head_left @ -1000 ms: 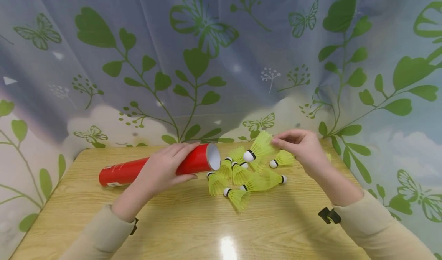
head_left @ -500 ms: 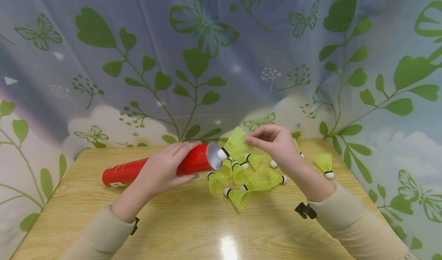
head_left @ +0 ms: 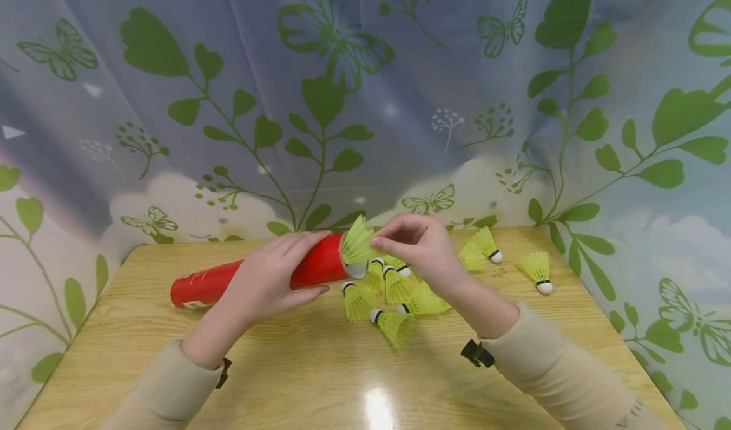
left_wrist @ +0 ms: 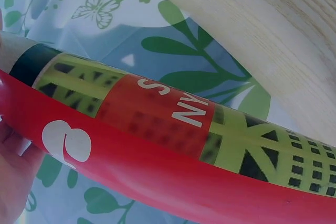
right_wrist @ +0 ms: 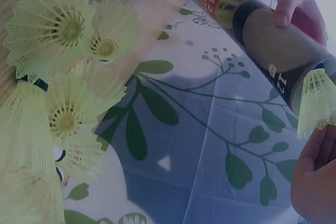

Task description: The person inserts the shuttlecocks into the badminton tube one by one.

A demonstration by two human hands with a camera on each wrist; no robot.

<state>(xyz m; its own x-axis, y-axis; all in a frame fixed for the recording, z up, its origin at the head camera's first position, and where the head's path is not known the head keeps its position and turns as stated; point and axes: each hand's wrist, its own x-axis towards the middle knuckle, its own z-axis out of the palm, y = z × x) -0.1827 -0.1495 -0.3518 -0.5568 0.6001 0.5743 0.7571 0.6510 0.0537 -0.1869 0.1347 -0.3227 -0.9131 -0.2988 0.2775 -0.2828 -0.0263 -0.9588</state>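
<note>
A red shuttlecock tube (head_left: pixel 320 263) lies slanted over the table's left half, its round mouth facing right. My left hand (head_left: pixel 274 274) grips it near that mouth, thumb below and fingers over the top. With thumb and fingertips my right hand (head_left: pixel 419 249) pinches a yellow shuttlecock (head_left: pixel 357 240) by its skirt edge. The cork end of that shuttlecock points into the tube's mouth and is hidden there; most of the skirt is outside. In the right wrist view the same shuttlecock (right_wrist: pixel 316 100) sits at the opening. The left wrist view shows the tube's printed side (left_wrist: pixel 157 114).
Several yellow shuttlecocks (head_left: pixel 394 328) lie in a loose pile below the tube's mouth and the right hand. Farther right lie a few more, one shuttlecock (head_left: pixel 537 270) near the table's right edge. A leaf-patterned curtain (head_left: pixel 365 132) borders the wooden table (head_left: pixel 297 379).
My right hand has moved left, carrying the shuttlecock from above the pile to the tube, and its cork has entered the mouth. My left hand stays on the tube, nearly still.
</note>
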